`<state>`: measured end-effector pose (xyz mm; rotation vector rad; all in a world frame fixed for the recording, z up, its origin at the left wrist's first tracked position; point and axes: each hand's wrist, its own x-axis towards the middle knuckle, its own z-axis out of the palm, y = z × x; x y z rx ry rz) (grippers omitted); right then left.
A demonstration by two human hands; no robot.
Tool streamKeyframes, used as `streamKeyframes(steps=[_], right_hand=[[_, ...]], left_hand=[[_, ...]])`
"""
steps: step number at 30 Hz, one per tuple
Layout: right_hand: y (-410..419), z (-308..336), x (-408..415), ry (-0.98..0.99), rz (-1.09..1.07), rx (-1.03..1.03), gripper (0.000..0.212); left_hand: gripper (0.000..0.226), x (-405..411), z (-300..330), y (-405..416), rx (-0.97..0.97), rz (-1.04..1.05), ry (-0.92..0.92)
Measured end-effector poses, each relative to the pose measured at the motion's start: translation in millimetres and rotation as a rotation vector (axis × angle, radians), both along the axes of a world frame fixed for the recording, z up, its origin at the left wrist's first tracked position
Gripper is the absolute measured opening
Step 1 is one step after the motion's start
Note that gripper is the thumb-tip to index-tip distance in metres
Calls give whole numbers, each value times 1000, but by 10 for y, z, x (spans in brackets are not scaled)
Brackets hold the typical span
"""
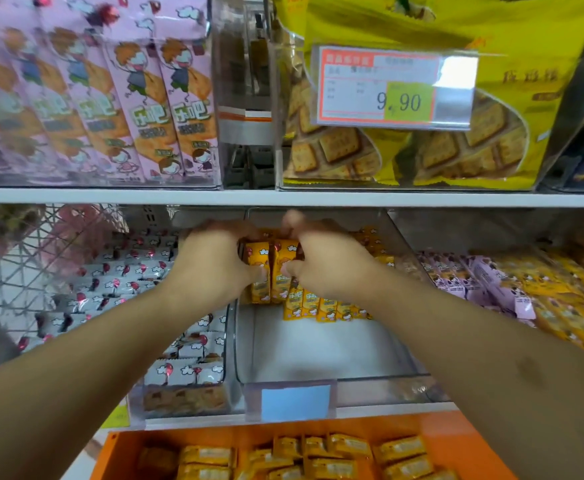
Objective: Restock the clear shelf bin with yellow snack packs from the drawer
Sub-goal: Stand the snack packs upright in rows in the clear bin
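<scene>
Main risk I see: the upright yellow snack packs (271, 271) between my hands stand at the back of the clear shelf bin (318, 351), above a lower row of packs (321, 306) just in front. If I let go unevenly, the standing packs likely tip forward onto that row or slide into the bare front of the bin. They look light and slick, so a loose squeeze could let one drop out of the bundle.

Second risk: my left forearm crosses the neighbouring bin of white packs (179, 355). A careless pull-back could drag one of those out over its rim.

Third: the shelf above (283, 197) sits close over my knuckles, so lifting high would knock them.

Pose: both arms reach forward and up, wrists nearly level, hands close together. My left hand (211, 261) curls round the left side of the packs, thumb at their front. My right hand (325, 261) curls on the right side, thumb low against the packs. Both clamp the same bundle.

More yellow packs wait in the orange drawer (457, 431) below.
</scene>
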<state>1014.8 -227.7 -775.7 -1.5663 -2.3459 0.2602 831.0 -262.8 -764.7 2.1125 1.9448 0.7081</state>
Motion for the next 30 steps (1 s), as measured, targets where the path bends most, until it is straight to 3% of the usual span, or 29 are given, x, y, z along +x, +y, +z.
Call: streamKeyframes(steps=[4, 16, 22, 24, 26, 30], right_hand=[[65, -65, -44, -30, -17, 42, 50], [205, -409, -82, 30, 23, 146, 45], [212, -451, -87, 23, 29, 153, 49], [192, -423, -85, 49, 40, 99, 57], [171, -408, -108, 105, 68, 69, 61], [180, -469, -186, 199, 71, 133, 46]], left_hand=[[39, 21, 1, 124, -34, 36, 5], [35, 97, -44, 399, -128, 87, 280], [40, 51, -72, 343, -171, 62, 214], [51, 7, -96, 314, -159, 31, 118], [49, -74, -140, 281, -102, -44, 9], [43, -223, -232, 109, -75, -165, -161]])
